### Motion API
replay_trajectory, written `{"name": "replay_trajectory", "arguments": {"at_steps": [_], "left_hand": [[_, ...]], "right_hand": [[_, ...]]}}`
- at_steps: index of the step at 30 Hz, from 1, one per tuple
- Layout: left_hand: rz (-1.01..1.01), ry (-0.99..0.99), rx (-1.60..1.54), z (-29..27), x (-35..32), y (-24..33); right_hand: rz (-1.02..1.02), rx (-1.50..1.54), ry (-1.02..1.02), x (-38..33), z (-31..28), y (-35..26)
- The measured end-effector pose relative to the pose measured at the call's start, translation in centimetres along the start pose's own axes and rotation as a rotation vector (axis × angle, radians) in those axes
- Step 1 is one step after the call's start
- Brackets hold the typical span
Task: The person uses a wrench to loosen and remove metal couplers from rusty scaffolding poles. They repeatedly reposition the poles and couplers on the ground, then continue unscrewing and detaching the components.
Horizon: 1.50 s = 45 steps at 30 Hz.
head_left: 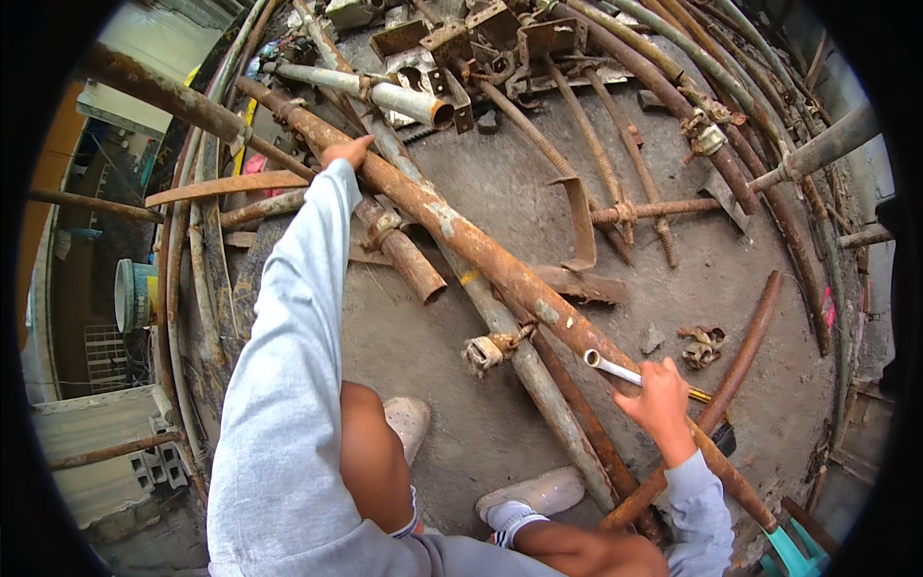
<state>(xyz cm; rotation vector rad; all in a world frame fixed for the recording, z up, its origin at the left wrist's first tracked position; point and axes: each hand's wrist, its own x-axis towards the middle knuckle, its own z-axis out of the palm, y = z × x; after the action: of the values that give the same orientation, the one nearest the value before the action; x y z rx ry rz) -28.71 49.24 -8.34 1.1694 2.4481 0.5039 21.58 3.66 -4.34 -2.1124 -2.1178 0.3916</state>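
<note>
A long, rusty steel pipe [481, 252] slants across the middle from upper left to lower right. Near its upper end my left hand [348, 154] is closed over it, the fingers partly hidden. My right hand [661, 399] is wrapped round a thin silver tube [613, 367] with an open end, held over the lower part of the long pipe. A yellow piece shows on the far side of that hand. Under the long pipe lie a greyish pipe [548, 389] with a rusty clamp [487, 354] on it and a short rusty pipe [411, 264].
Rusty brackets [481, 43] and threaded rods [586, 135] lie at the back. A curved rusty pipe [755, 332] and a loose clamp [704, 346] are to the right. Several long pipes border both sides. A bucket [127, 296] stands at the left, and a teal object [796, 550] lower right.
</note>
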Motion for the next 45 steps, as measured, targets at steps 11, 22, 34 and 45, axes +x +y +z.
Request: {"name": "replay_trajectory", "arguments": {"at_steps": [11, 22, 34, 45], "left_hand": [[0.142, -0.547, -0.951, -5.8, 2.3, 5.0], [0.198, -0.883, -1.085, -5.3, -14.1, 8.6], [0.130, -0.783, -1.007, -1.9, -21.9, 8.9], [0.172, -0.693, -0.976, -4.5, -20.4, 8.6]], "right_hand": [[-0.011, 0.120, 0.274, -3.0, -3.0, 1.7], [0.353, -0.210, 0.171, -14.7, -11.5, 14.4], [0.467, -0.324, -0.036, -19.5, -9.8, 20.7], [0.372, -0.222, 0.108, -18.3, -9.7, 13.6]]}}
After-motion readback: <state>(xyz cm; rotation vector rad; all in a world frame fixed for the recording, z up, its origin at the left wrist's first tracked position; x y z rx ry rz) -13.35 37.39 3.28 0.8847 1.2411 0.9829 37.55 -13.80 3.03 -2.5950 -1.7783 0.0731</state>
